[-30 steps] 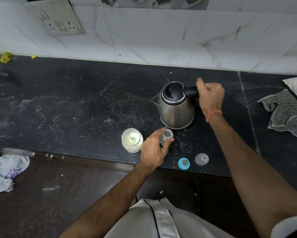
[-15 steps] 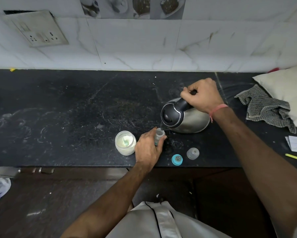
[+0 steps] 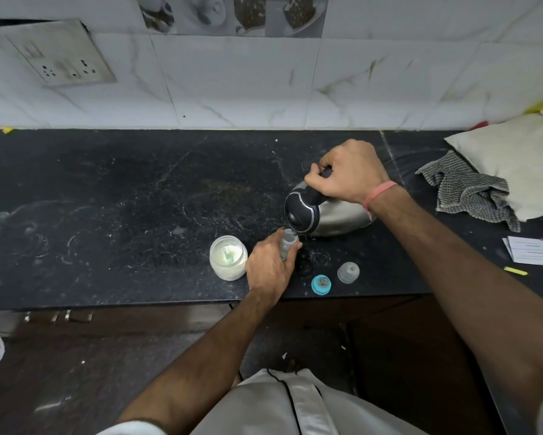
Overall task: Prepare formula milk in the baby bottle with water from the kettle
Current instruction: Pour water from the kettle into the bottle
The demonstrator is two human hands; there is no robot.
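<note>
Head view: right hand (image 3: 348, 172) grasped tilted kettle (image 3: 333, 211); left hand (image 3: 268, 266) grasped bottle (image 3: 287, 243). Narrow mouth risked spilling, scalding fingers.

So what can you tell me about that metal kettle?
The brushed steel kettle has a rounded body, a shut black lid ringed in silver and a black handle. The right hand grips that handle, tipping the kettle steeply so its spout sits just over the mouth of the small clear baby bottle held by the left hand. It is above the black stone counter.
</note>
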